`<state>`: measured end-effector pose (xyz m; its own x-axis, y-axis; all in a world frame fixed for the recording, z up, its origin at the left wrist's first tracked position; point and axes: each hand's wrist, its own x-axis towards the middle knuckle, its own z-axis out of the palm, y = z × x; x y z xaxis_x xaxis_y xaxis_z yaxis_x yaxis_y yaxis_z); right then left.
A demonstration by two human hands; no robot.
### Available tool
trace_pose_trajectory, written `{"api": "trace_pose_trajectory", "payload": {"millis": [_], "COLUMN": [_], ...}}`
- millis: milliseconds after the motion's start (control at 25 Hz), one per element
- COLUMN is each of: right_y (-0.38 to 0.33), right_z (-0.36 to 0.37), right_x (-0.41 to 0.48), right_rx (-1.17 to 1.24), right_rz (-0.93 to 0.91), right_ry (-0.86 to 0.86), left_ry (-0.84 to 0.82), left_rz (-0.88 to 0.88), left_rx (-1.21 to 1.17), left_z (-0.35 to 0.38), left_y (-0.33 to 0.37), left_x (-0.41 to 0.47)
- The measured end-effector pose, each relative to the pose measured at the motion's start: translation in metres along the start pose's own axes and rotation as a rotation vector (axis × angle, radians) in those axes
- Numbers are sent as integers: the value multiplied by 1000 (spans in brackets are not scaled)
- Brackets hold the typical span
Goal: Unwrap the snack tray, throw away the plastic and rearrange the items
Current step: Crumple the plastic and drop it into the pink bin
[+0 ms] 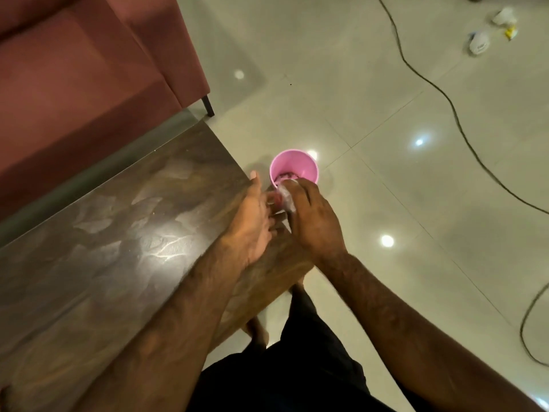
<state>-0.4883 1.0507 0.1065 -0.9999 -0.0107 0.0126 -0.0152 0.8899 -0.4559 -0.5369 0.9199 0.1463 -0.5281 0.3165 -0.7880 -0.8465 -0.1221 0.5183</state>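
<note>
A small pink bin (294,165) stands on the tiled floor just past the corner of the dark table (118,233). Something crumpled lies inside it. My right hand (312,221) grips a wad of clear plastic wrap (286,196) right above the bin's near rim. My left hand (252,221) reaches out beside it with its fingers stretched forward, close to the plastic; whether it touches the wrap is blurred. The snack tray is out of view.
A red-brown sofa (89,69) stands behind the table at the upper left. A dark cable (463,126) snakes across the floor on the right. Small white and yellow items (479,43) lie at the far upper right. My legs and feet are below.
</note>
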Motion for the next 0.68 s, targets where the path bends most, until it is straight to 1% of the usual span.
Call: {"api": "trace_pose_trajectory", "payload": {"millis": [80,200,280,360,440,520,560,680], "right_y": [40,106,144,184,214,236,243,242], "right_z": [12,49,84,135,186,220,229,221], "right_x": [45,110,140,169,192,207,210,204], "right_rx": [67,119,91,54,28,-4,-8,-16], "right_rz": [105,188,213,253,288,327,347,322], "right_ry": [-55,-105,-153,-206,-317,-453,-487,-469], "left_ry": [138,240,264,290,309,322,332,348], "left_rz": [19,17,5,-21,-52,-86,-109,-130], "left_rx": [78,211,252,276,294,302,301,307], "left_z": [7,16,20,22,17,9,6,7], "left_y": [10,15,13,4,-9,-21,-24,-18], "left_x": [33,95,134,180,211,229,233,231]}}
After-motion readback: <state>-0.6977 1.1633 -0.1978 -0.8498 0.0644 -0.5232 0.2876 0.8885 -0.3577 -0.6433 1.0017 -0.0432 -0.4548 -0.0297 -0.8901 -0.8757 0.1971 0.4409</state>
